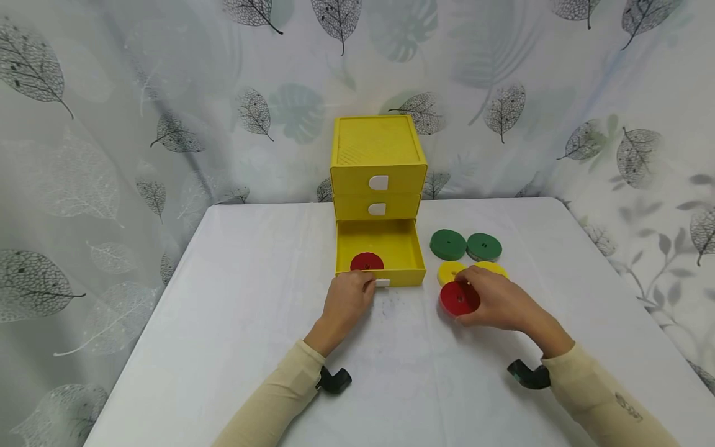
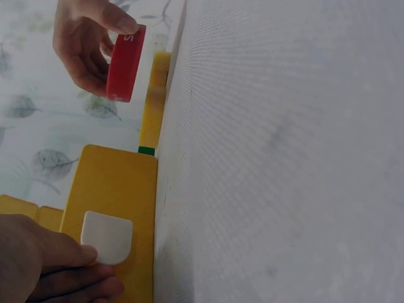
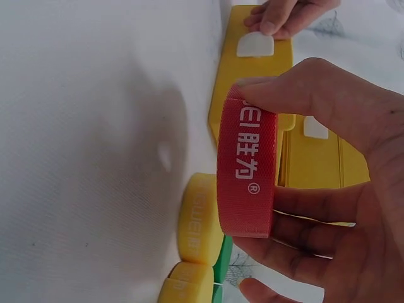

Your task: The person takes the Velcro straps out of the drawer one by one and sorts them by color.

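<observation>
My right hand (image 1: 494, 299) holds a roll of red fabric tape (image 3: 247, 164) on edge between thumb and fingers, raised off the table in the wrist views. White lettering runs along its rim. My left hand (image 1: 350, 297) is at the front of the pulled-out bottom drawer (image 1: 410, 277), its thumb against the white handle (image 2: 107, 237) and its fingers curled at the drawer front. A second red roll (image 1: 367, 261) lies inside that drawer. Beside the raised roll sit two yellow rolls (image 1: 449, 272), partly hidden by my right hand in the head view.
Two green rolls (image 1: 448, 244) lie behind the yellow ones, right of the drawer. The yellow drawer cabinet (image 1: 380, 143) stands at the table's back edge, its upper two drawers closed. Leaf-patterned curtain (image 1: 212, 74) hangs behind the white table (image 1: 262, 273).
</observation>
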Tool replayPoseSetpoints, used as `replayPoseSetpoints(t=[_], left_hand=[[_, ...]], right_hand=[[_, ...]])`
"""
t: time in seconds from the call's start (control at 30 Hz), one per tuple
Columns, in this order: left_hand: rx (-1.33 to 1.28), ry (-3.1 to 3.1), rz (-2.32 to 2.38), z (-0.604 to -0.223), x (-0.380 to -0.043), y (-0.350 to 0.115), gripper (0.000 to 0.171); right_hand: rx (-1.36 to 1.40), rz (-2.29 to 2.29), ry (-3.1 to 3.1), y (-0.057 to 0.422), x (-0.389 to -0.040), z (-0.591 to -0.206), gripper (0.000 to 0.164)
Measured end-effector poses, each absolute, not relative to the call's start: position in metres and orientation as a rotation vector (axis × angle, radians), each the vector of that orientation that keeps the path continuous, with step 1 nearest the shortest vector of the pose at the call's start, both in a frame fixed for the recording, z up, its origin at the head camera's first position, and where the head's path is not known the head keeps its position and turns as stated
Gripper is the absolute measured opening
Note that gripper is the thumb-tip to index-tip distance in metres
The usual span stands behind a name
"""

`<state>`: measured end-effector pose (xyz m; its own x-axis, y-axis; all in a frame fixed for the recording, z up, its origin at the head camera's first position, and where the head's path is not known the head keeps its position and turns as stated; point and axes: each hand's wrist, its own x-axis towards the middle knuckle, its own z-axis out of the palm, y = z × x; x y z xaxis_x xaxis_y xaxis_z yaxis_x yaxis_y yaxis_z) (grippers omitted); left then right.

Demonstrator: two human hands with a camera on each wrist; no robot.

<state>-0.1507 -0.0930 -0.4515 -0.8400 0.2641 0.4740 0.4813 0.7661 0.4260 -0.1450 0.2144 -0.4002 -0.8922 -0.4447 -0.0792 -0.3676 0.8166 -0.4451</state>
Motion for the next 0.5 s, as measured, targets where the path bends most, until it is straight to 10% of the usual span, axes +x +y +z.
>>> replayPoseSetpoints(t=[0.5], left_hand=[[-0.558,-2.582,-0.743,-0.454,-0.152,-0.093,0.004]], right_hand=[[-0.608,-0.586,2.817,0.216,-0.14,-0.411,0.075]])
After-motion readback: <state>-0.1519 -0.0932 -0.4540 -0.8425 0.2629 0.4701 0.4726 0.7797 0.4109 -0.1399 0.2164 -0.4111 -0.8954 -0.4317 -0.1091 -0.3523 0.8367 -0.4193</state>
